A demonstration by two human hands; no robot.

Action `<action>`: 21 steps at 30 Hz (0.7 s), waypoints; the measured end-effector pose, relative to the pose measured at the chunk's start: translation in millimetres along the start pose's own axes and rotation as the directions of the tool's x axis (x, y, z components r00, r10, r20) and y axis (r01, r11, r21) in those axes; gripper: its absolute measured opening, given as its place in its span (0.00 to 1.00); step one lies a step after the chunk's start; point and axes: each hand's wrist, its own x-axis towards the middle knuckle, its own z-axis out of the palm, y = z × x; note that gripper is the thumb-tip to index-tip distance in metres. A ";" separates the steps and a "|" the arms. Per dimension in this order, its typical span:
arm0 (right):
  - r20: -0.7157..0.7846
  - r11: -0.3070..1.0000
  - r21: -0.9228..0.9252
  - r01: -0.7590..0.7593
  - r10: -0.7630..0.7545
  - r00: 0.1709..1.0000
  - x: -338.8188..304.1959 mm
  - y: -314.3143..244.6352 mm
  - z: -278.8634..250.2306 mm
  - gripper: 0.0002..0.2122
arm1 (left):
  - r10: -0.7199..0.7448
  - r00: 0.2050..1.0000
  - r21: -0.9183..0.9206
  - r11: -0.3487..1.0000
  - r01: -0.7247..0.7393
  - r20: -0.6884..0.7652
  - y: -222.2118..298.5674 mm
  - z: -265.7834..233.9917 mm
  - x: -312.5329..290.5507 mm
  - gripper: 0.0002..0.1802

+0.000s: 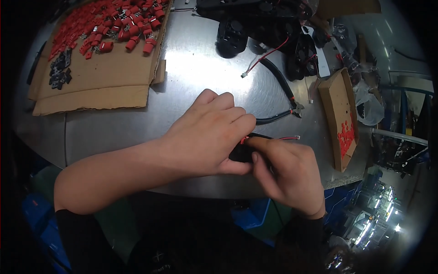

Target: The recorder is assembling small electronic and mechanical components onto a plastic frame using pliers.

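Seemingly midway, the curled left hand (212, 132) holds a black housing (239, 153) over the bench (194, 75); the right hand (292, 171), fingers bent, touches its red piece (244, 139). Loose red terminal parts (130, 29) remain on cardboard (107, 84).

two hands (207, 130) (292, 171); one cutter (296, 109)

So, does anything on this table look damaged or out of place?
Nothing looks clearly spilled or broken. The cutting pliers lie with handles spread on the metal table, and the cardboard sheet's near edge looks ragged. The black part at the left hand and right hand is mostly hidden, so I can't judge it.
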 end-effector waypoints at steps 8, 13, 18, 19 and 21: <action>0.081 0.990 -0.137 0.007 0.004 0.997 -3.0 -6.8 1.6 0.16 | -0.003 1.000 0.011 1.000 0.003 0.001 0.3 -1.1 -0.5 0.27; 0.132 0.982 -0.131 0.136 -0.118 0.984 5.1 8.2 -7.7 0.15 | -0.016 0.999 0.048 0.999 0.014 0.044 2.3 -4.6 -1.6 0.28; -0.133 0.994 -0.066 0.086 -0.094 0.987 18.1 80.0 -47.1 0.29 | 0.004 0.997 0.099 0.995 -0.012 0.081 11.7 -7.7 5.9 0.31; -0.075 0.999 -0.016 0.047 -0.048 0.996 18.2 90.8 -39.0 0.34 | 0.008 0.998 0.116 0.993 -0.015 0.063 9.9 -6.7 4.0 0.31; 0.039 0.998 -0.038 0.048 -0.047 0.998 25.7 108.6 -25.7 0.44 | 0.010 0.999 0.140 0.990 -0.017 0.047 9.1 -7.4 1.6 0.32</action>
